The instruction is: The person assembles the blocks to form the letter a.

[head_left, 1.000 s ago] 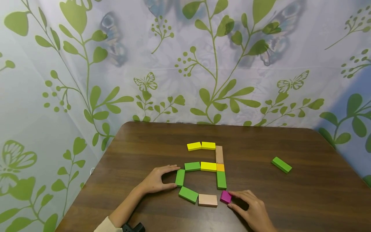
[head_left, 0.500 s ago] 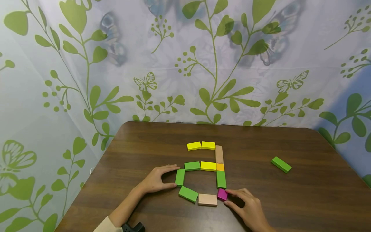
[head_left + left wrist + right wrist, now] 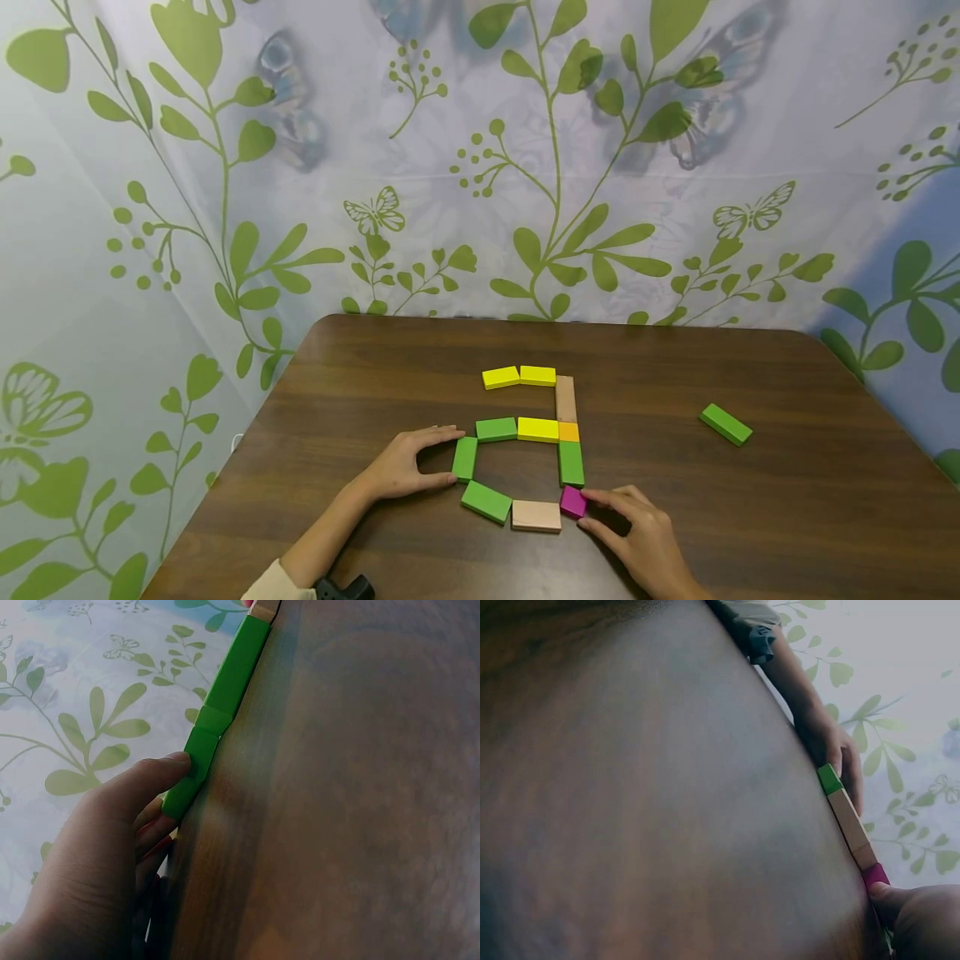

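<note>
Wooden blocks form a lowercase "a" outline on the brown table. My right hand [image 3: 636, 537] pinches a small magenta block [image 3: 573, 502] between thumb and index finger, at the outline's lower right corner. That block sits against the right end of a tan block [image 3: 536, 516] and just below an upright green block [image 3: 572, 463]. On the other side, my left hand [image 3: 411, 464] holds the leftmost green block [image 3: 465, 459], index finger at its far end and thumb at its near end. In the left wrist view the thumb [image 3: 161, 771] lies against this green block [image 3: 196, 754].
A slanted green block [image 3: 487, 502] and another green block [image 3: 497, 430] continue the loop. Yellow blocks [image 3: 537, 430], a small orange one [image 3: 568, 432] and a tan one [image 3: 566, 399] make the upper part. One loose green block [image 3: 726, 424] lies to the right. Patterned cloth hangs behind the table [image 3: 420, 342].
The right hand has slid the magenta block left and slightly away from the person, up to the tan block's end. The left hand has stayed at its green block.
</note>
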{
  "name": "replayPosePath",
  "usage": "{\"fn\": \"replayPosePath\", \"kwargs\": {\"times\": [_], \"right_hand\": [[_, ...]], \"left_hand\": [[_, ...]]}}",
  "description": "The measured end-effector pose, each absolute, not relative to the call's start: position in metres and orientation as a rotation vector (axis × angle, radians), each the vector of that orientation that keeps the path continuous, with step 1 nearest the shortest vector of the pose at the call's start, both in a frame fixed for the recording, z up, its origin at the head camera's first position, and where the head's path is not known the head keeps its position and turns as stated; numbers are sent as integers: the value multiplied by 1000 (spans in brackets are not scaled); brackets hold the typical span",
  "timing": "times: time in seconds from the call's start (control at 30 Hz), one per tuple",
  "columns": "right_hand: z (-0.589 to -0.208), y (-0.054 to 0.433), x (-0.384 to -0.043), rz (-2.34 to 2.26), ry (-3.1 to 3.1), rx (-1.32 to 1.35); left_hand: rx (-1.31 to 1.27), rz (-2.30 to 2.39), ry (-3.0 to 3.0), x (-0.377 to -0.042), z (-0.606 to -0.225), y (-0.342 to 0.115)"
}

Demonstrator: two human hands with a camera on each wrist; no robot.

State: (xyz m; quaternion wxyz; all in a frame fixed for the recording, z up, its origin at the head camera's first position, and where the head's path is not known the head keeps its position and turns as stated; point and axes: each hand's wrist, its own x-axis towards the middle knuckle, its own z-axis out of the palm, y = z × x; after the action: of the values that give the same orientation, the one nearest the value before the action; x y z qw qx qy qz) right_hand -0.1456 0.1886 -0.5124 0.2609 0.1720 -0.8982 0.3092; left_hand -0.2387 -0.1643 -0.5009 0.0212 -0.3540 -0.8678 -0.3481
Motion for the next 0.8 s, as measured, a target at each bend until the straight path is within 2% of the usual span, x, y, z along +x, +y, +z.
{"fn": "replayPosePath", "kwargs": {"times": [0.8], "right_hand": [[-510, 191, -150, 821, -2374, 569]], "left_hand": [[-1095, -1082, -2690, -239, -501, -164]]}}
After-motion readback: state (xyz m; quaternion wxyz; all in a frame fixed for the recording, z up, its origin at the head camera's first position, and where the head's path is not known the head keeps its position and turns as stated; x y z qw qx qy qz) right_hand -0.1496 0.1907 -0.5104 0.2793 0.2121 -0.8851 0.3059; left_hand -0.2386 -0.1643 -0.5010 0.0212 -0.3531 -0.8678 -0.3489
